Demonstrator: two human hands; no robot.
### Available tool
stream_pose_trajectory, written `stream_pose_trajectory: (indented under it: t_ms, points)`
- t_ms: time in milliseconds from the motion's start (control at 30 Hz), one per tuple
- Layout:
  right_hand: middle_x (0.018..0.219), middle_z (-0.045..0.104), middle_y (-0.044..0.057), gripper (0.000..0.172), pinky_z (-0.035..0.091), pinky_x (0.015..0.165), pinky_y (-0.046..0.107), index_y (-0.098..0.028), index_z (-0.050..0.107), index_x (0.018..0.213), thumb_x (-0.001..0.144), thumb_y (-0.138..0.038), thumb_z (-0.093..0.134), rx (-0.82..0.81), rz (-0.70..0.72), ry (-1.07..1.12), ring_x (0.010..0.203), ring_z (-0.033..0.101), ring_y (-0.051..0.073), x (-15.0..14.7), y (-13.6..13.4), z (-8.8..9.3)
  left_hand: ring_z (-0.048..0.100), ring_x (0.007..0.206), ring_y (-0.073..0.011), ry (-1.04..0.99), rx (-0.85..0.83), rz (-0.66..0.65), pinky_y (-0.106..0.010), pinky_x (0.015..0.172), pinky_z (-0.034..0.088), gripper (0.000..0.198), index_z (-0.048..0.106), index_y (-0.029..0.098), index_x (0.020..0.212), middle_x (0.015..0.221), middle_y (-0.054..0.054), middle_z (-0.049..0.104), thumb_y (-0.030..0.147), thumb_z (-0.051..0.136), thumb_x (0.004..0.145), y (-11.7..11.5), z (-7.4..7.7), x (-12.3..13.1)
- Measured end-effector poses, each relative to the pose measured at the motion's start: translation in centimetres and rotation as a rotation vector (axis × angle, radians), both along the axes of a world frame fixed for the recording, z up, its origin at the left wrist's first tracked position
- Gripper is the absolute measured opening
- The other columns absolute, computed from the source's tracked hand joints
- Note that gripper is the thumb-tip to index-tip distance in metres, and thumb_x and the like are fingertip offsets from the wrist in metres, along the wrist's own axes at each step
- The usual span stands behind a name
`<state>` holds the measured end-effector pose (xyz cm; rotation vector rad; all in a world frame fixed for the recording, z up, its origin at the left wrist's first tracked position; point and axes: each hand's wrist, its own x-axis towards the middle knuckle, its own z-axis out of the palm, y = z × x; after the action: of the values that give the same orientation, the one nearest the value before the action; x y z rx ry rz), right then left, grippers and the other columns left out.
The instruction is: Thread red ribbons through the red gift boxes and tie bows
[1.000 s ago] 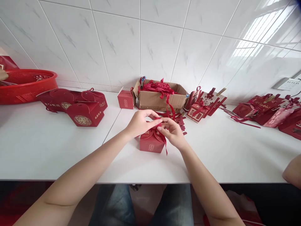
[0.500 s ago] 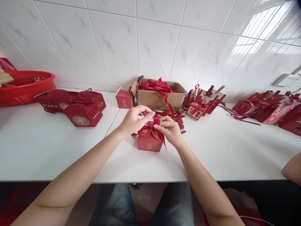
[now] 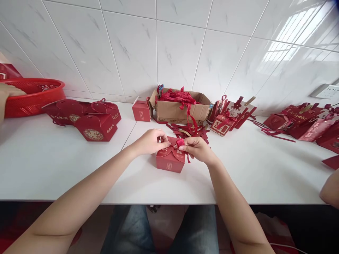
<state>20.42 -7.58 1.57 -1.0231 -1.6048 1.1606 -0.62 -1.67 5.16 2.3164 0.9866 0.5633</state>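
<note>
A small red gift box [image 3: 169, 164] with gold print stands on the white table in front of me, its curved top flaps folded together. My right hand [image 3: 197, 148] pinches a loop of red ribbon [image 3: 180, 142] just above the lid, at the right side. A loose ribbon end hangs down below those fingers. At the left of the lid my left hand [image 3: 155, 141] has thumb and fingertips closed on the ribbon by the middle of the flaps. Its fingers partly cover the box's top.
Behind stands a cardboard box [image 3: 182, 113] full of red ribbon, with flat red strips [image 3: 182, 130] before it. Finished-looking red boxes [image 3: 97, 128] and a red basket [image 3: 34, 102] are at left. More gift bags [image 3: 238, 111] stand right. Another person's arm [image 3: 329, 192] shows at the right edge.
My left hand has come down from above the ribbon onto the lid. My right hand has moved slightly right and down with the ribbon, which now forms a rounded loop.
</note>
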Motion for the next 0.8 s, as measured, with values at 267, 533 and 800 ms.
stream_pose_trajectory:
  t_ms: [267,533,800]
  points:
    - [0.077,0.070,0.002,0.030,0.032,0.029,0.018,-0.016,0.067,0.084,0.082,-0.045,0.063,-0.054,0.042,-0.030,0.033,0.045,0.003,-0.6,-0.1,1.8,0.059,0.081,-0.0198,0.033,0.136,-0.112,-0.030,0.070,0.046,0.016,0.058,0.019,0.077,0.086,-0.004,0.064,0.033,0.053,0.084,-0.6,1.0,0.1]
    - [0.069,0.073,0.004,0.018,0.027,0.031,0.018,-0.014,0.071,0.073,0.078,-0.029,0.064,-0.137,-0.202,-0.207,0.034,0.042,0.003,-2.8,0.2,3.8,0.062,0.077,-0.0162,0.064,0.000,-0.260,-0.028,0.067,0.047,0.030,0.048,0.025,0.113,0.087,-0.001,0.064,0.022,0.053,0.084,0.4,5.0,-1.4]
    - [0.047,0.049,-0.005,0.024,0.026,0.040,0.022,-0.016,0.065,0.064,0.082,-0.030,0.059,0.083,-0.051,-0.351,0.042,0.036,0.006,-2.2,-0.2,3.9,0.062,0.082,-0.0154,-0.031,0.159,-0.364,-0.029,0.075,0.047,0.035,0.051,0.023,0.116,0.087,0.001,0.068,0.015,0.050,0.082,1.3,5.2,2.7]
